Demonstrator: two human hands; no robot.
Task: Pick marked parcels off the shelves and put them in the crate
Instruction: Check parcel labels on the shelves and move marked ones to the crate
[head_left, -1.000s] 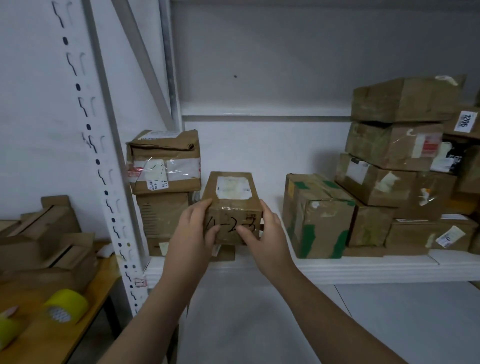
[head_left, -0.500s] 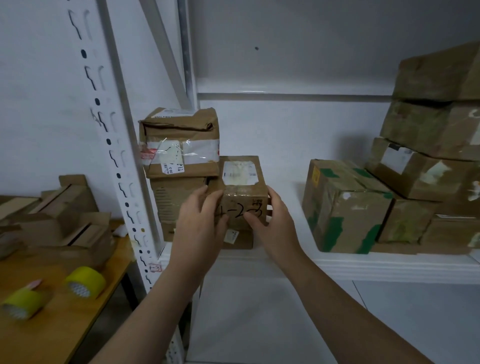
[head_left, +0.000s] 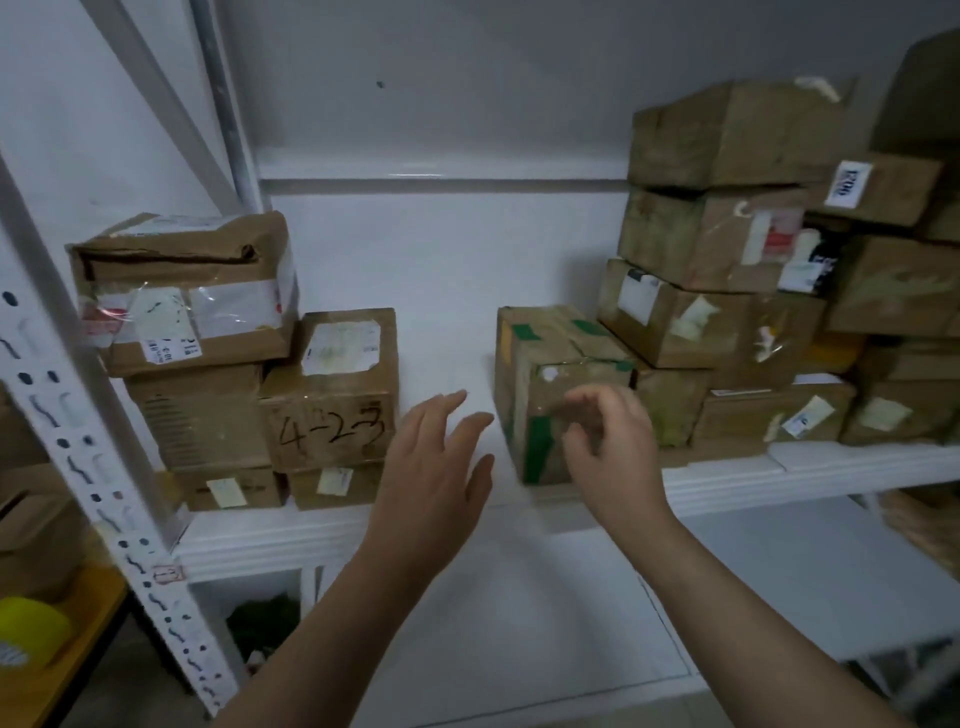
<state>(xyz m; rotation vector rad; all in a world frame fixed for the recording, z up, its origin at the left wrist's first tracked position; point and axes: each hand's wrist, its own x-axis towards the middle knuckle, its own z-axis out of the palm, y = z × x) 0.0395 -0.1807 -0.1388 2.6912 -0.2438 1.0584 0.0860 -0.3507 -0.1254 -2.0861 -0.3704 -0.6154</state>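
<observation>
Both hands are out in front of the shelf (head_left: 447, 358) and neither is holding anything. The left hand (head_left: 434, 467) is spread flat, fingers straight and a little apart, hanging in the gap between two boxes and touching neither. The right hand (head_left: 610, 452) has its fingers loosely curled with nothing in them, right in front of the green-taped box (head_left: 540, 358). It is smeared with blur, so I can't tell whether the fingertips brush the cardboard. The marked parcel (head_left: 332, 410), with "4-2-3" inked on its front, sits on the shelf just left of the left hand. It rests on a flatter box (head_left: 332, 483) and is pressed against the pile of boxes (head_left: 192, 312) beside the perforated post (head_left: 78, 415). The labels are too soft to read. The stack on the right (head_left: 727, 234) runs out of view, and a yellow tape roll (head_left: 31, 629) is cut off at the left edge.
</observation>
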